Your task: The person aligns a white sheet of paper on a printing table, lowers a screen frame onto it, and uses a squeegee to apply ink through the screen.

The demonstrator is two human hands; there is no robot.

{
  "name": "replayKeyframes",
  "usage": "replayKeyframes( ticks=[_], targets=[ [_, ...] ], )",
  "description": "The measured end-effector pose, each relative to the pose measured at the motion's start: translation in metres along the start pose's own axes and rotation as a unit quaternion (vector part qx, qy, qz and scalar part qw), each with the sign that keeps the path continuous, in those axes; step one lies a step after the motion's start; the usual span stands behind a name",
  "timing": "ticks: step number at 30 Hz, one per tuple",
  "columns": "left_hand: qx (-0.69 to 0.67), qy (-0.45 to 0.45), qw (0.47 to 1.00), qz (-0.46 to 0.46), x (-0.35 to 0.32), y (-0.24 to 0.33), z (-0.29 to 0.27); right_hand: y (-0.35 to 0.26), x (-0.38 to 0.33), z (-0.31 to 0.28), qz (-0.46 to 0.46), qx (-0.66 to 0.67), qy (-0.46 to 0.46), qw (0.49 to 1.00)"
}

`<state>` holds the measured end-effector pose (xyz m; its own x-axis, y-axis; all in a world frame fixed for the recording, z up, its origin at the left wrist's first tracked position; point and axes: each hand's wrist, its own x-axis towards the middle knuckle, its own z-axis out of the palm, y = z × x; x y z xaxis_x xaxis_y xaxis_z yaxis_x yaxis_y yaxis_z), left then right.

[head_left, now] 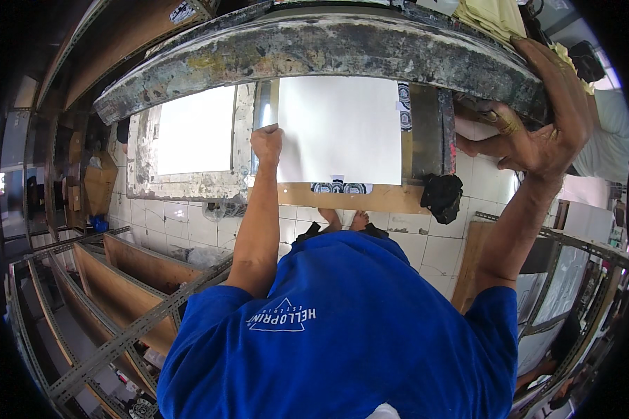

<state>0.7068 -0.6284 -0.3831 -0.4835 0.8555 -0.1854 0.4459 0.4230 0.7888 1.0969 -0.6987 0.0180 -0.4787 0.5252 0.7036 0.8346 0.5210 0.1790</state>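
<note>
Left hand (266, 143) grips the left edge of the white sheet (339, 129), which lies flat on the wooden board (342, 197) beneath the raised frame. Right hand (548, 122) is closed on the paint-crusted frame (314, 49), holding its right end up.

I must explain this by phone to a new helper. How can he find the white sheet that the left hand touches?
Find the long, paint-stained frame lifted across the top. Under it lie two white sheets; take the right one, whose left edge the left hand touches. Only this sheet has black printed patches just under its lower edge.
</note>
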Motion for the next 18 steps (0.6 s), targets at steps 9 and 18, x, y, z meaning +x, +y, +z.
replayKeyframes(
  ticks=[9,18],
  targets=[
    [-0.004,-0.002,1.000,-0.003,-0.004,0.005,-0.004,0.002,0.000,0.001,-0.014,0.003,0.008,1.000],
    [-0.006,0.006,1.000,-0.005,-0.009,0.013,-0.005,0.002,0.001,0.002,-0.021,0.009,0.014,1.000]
  ],
)
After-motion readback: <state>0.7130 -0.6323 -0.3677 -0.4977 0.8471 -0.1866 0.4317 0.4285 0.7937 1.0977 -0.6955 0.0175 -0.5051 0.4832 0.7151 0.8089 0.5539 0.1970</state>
